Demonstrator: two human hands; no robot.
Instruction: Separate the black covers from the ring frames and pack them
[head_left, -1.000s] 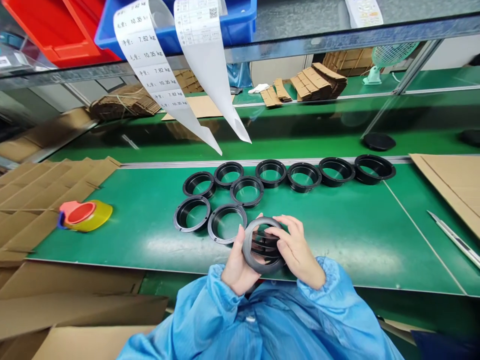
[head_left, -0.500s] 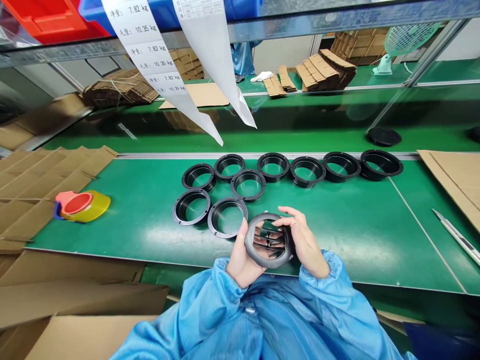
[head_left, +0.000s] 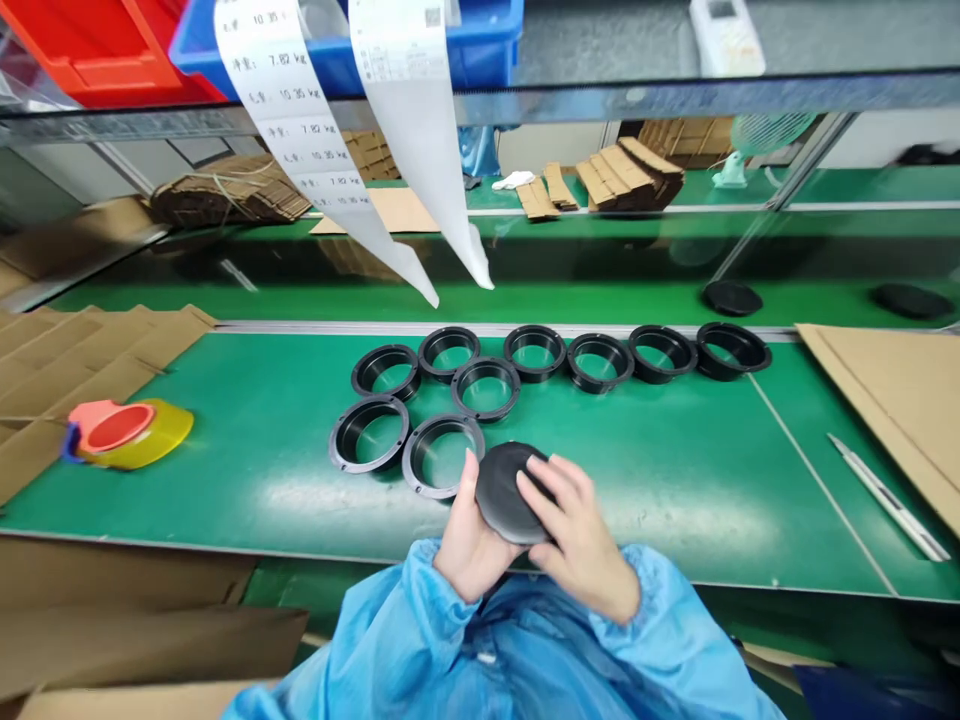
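Note:
A round black air vent [head_left: 499, 497] is held above the front part of the green bench, its face now a nearly solid dark disc. My left hand [head_left: 469, 550] grips it from the left and below, with the thumb along its left rim. From the right, my right hand [head_left: 583, 548] holds it too, fingertips bent onto the face and thumb near the lower edge. Just beyond the vent stand several black flanged rings [head_left: 444, 456], some grouped at left and others in a row toward the back. The vent's underside is hidden.
Cardboard dividers [head_left: 90, 350] and a red-and-yellow visor-like item [head_left: 157, 435] lie at left. A utility knife [head_left: 889, 497] and cardboard sheet [head_left: 892, 390] are at right. Printed paper strips [head_left: 420, 150] hang from the shelf [head_left: 600, 95]. Black discs [head_left: 733, 298] lie behind.
The vent's slats were open with gaps between them; its face now looks closed. My right hand has moved from the vent's right rim onto its face. The camera view has shifted.

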